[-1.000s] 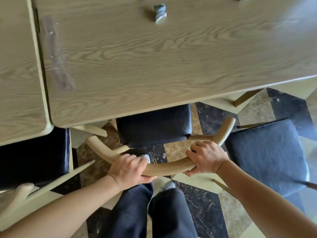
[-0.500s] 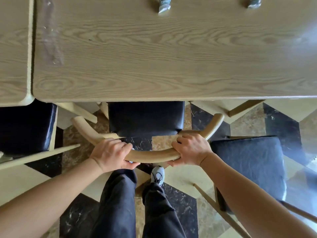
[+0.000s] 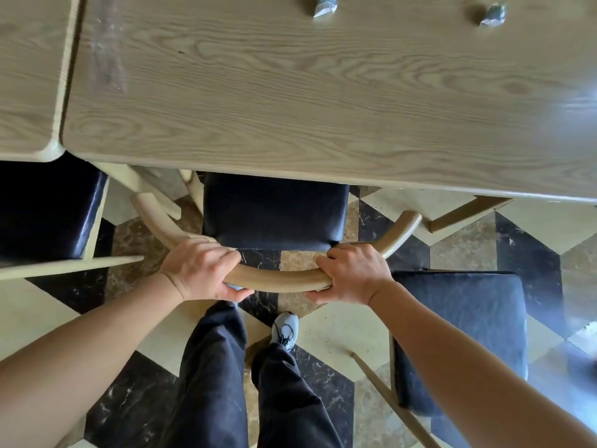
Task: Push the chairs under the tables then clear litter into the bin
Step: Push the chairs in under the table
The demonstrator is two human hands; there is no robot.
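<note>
**Chair Partway Under, Obstacles on Both Sides**

Between the two hands ran the curved backrest of the middle chair. The left hand and the right hand were each wrapped tight around that rail. Ahead of them, the black seat sat partly beneath the table, its rear part exposed.

An uneven shove could likely swing the backrest's left tip into the table leg just beside it, jamming the chair. Left of the left hand stood a neighbouring chair; right of the right hand, another chair stood well clear of the table and close by, crowding that arm. Far ahead of the hands, two crumpled scraps of litter lay on the tabletop. No bin was visible.
</note>
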